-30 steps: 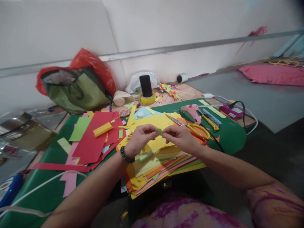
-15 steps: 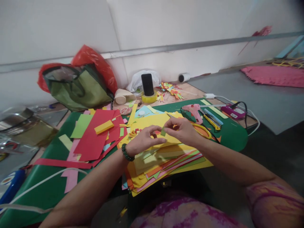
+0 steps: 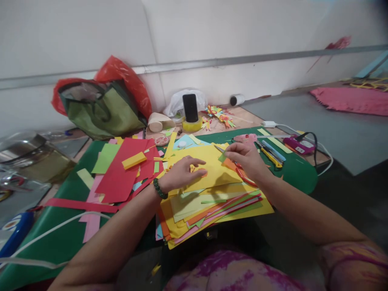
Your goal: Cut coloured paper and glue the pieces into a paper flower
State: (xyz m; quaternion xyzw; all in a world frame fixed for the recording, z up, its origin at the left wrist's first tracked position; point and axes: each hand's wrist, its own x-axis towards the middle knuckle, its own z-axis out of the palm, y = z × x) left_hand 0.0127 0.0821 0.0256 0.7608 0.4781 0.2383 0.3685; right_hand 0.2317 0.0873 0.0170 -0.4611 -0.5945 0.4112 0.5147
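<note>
My right hand (image 3: 244, 157) is closed, its thumb and fingertips pinching a small green paper piece (image 3: 222, 157). Just under those fingers lies a pair of scissors (image 3: 218, 148), with the blade tips pointing to the back left and a red handle loop partly behind the hand. My left hand (image 3: 182, 173), with a dark green bead bracelet at the wrist, hovers low over the yellow paper (image 3: 206, 155), fingers apart and holding nothing. Small yellow and orange paper bits sit by its fingertips, partly covered. Beneath is a stack of coloured sheets (image 3: 194, 206).
Red paper (image 3: 118, 173) and offcuts spread to the left on the green mat (image 3: 57, 238). A pink glue gun (image 3: 247, 138) and a yellow cutter (image 3: 269, 157) lie right. A phone (image 3: 190, 108) stands in a tape roll behind; a white cable (image 3: 60, 230) crosses the left side.
My hands have moved apart. The right has drawn away to the right with the green paper piece, over the scissors; the left has shifted slightly left, and its fingers are now empty.
</note>
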